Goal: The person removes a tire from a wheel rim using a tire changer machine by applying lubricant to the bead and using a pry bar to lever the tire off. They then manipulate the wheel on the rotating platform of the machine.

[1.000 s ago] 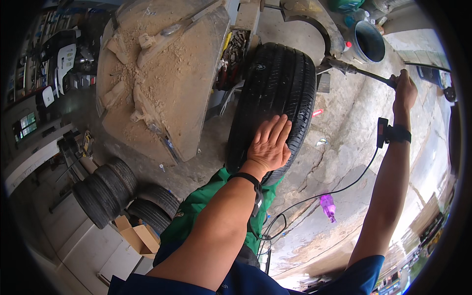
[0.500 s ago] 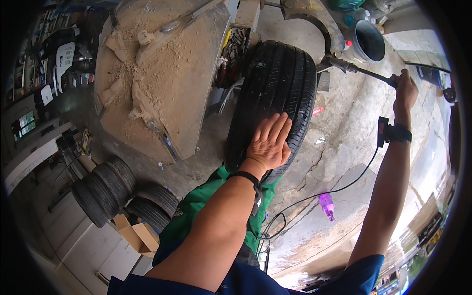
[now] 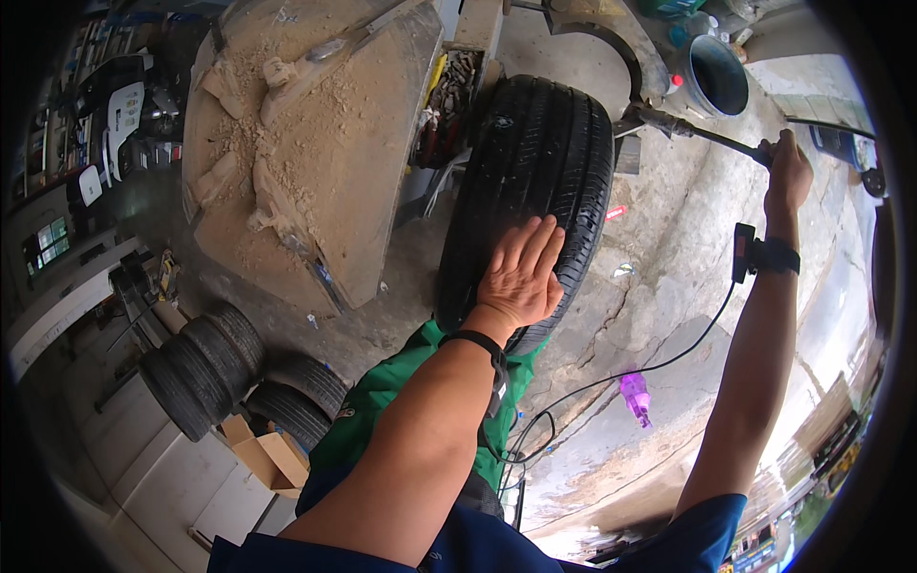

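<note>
A black tyre (image 3: 535, 162) stands upright in front of me, tread facing up toward me. My left hand (image 3: 521, 274) lies flat on its near tread, fingers stretched out. Out to the right, my right hand (image 3: 790, 170) is wrapped round the end of a long dark lever (image 3: 718, 141). This lever runs leftward to a metal joint by the tyre's far right side. Beyond it a curved metal arm (image 3: 626, 55) arches over the floor. Black bands circle both wrists, and a cable hangs from the small device (image 3: 743, 253) at the right one.
Left of the tyre is a dusty machine turntable (image 3: 334, 181) with clamps and dirt on it. A parts tray (image 3: 449, 105) sits between them. Several tyres (image 3: 202, 368) and an open cardboard box (image 3: 266, 456) are at lower left. A bucket (image 3: 716, 76) stands far right; a purple object (image 3: 634, 398) lies on the floor.
The tyre has shifted very slightly to the left. Both hands stay almost where they were, the left on the tread and the right on the lever.
</note>
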